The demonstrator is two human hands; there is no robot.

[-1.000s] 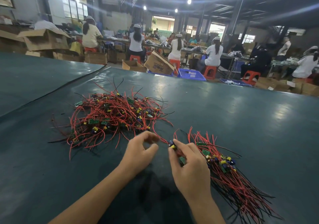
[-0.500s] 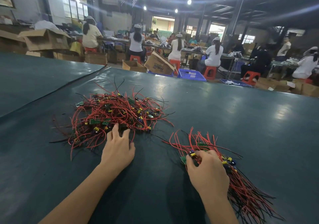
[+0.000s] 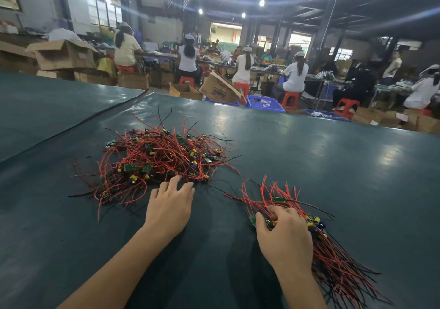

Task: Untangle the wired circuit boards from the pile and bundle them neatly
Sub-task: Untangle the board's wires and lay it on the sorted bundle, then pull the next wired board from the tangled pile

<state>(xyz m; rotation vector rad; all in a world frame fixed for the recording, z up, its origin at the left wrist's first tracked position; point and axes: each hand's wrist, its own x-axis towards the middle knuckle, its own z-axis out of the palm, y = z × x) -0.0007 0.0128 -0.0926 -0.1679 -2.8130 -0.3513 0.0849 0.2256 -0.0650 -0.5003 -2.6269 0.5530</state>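
change: left hand [image 3: 169, 208] now lies at the pile, no longer pinching beside the right hand [image 3: 285, 234].
left grip: fingers straight and apart, tips touching the near edge of the tangled pile [image 3: 162, 158].
right grip: fingers curled onto the board end of the sorted bundle [image 3: 333, 258].
bearing: pile lies straight ahead of the left hand, the nearer one; bundle's long axis runs toward the near right.

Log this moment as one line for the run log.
left hand: open, fingertips touching near edge of tangled pile | right hand: fingers curled on board end of sorted bundle | piles apart on green table
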